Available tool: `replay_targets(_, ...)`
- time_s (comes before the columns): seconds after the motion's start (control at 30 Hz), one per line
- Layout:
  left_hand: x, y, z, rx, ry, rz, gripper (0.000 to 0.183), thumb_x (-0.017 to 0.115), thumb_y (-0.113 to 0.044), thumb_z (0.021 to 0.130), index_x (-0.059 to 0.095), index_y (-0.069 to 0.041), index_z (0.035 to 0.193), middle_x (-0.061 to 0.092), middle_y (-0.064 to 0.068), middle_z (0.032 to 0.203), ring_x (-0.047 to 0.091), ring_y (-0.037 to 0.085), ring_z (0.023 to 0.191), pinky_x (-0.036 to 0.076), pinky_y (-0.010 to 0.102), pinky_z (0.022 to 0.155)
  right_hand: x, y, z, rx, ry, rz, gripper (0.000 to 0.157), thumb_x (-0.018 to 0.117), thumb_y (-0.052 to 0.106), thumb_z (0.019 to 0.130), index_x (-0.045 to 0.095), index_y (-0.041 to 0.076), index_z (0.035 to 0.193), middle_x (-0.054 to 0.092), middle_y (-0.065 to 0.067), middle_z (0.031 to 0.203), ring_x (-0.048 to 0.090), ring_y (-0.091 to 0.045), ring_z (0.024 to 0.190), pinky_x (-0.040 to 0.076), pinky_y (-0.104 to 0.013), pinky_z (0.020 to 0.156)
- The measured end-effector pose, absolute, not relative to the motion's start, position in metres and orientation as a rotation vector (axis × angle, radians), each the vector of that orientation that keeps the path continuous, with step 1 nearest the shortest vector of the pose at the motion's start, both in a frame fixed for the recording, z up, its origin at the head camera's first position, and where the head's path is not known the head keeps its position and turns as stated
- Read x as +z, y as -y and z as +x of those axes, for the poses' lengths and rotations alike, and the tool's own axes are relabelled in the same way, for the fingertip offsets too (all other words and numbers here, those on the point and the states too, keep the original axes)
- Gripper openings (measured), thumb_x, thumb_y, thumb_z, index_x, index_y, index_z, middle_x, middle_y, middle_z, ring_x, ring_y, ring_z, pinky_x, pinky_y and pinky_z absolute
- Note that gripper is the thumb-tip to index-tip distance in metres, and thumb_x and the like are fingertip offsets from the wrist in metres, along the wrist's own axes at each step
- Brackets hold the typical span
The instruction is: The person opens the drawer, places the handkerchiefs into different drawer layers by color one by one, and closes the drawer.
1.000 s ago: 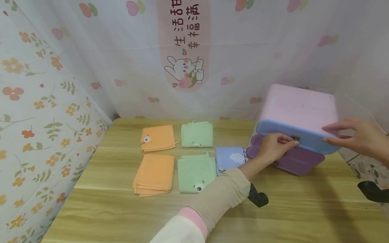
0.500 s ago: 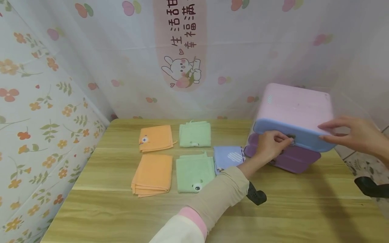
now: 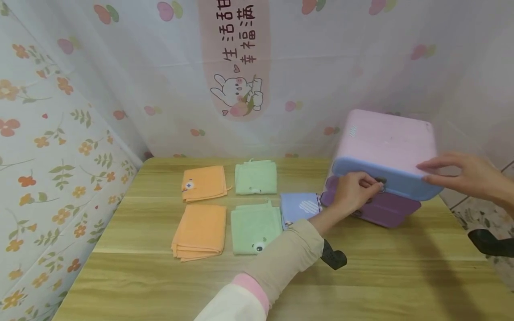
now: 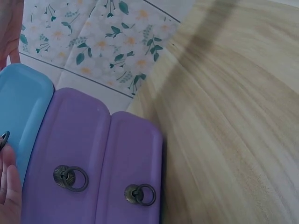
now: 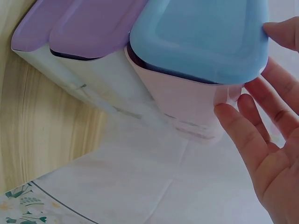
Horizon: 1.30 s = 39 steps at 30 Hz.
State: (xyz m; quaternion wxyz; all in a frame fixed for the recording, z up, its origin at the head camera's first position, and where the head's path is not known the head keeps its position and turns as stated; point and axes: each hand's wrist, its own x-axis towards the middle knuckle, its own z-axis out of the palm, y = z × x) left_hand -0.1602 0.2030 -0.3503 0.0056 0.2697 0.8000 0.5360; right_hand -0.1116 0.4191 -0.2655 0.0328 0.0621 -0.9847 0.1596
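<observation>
A small drawer cabinet with a pink top (image 3: 387, 138) stands at the table's back right. Its top drawer has a blue front (image 3: 405, 182); two drawers below have purple fronts (image 4: 74, 135) with bronze ring pulls. My left hand (image 3: 353, 192) pinches the metal ring pull (image 4: 4, 138) of the blue drawer between thumb and fingers. At the cabinet's right upper corner, my right hand (image 3: 466, 174) touches the blue front's edge with its thumb and the pink side with extended fingers. In the right wrist view a narrow dark gap shows behind the blue front.
Left of the cabinet lie two folded orange cloths (image 3: 202, 229), two green ones (image 3: 256, 227) and a blue one (image 3: 299, 207) on the wooden table (image 3: 132, 276). My left forearm crosses in front of the blue cloth. A patterned curtain (image 3: 168, 80) hangs behind.
The head view has shifted slightly, so everything appears a little farther left. Both hands keep their places on the cabinet, the left still pinching the ring pull.
</observation>
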Motion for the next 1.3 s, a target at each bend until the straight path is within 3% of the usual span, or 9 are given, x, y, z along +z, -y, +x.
replay_targets(0.53, -0.356, -0.201, -0.152, 1.711, -2.502, 0.844, 0.014, 0.065, -0.025, 0.080, 0.067, -0.012, 0.076, 0.062, -0.010, 0.065, 0.047, -0.011, 0.053, 0.041, 0.006, 0.048, -0.260, -0.417, -0.114, 0.496, 3.123, 0.141, 0.044, 0.063, 0.028, 0.082, 0.057, -0.003, 0.112, 0.046, -0.030, 0.114, 0.040, -0.046, 0.101, 0.032, -0.069, 0.071)
replay_targets(1.1, -0.365, -0.193, -0.140, 1.803, -2.418, 0.922, 0.013, 0.065, -0.022, 0.080, 0.065, -0.010, 0.076, 0.062, -0.008, 0.066, 0.047, -0.012, 0.055, 0.042, 0.005, 0.051, -0.265, -0.417, -0.112, 0.447, 3.000, 0.210, 0.033, 0.067, 0.019, 0.079, 0.062, -0.003, 0.104, 0.054, -0.026, 0.104, 0.047, -0.043, 0.095, 0.037, -0.065, 0.069)
replay_targets(1.3, -0.370, -0.189, -0.134, 1.834, -2.423, 0.954, 0.012, 0.065, -0.019, 0.080, 0.066, -0.008, 0.076, 0.063, -0.006, 0.066, 0.046, -0.013, 0.055, 0.042, 0.004, 0.053, -0.269, -0.415, -0.109, 0.425, 2.990, 0.189, 0.034, 0.064, 0.022, 0.082, 0.061, -0.002, 0.107, 0.051, -0.027, 0.108, 0.045, -0.046, 0.097, 0.036, -0.067, 0.070)
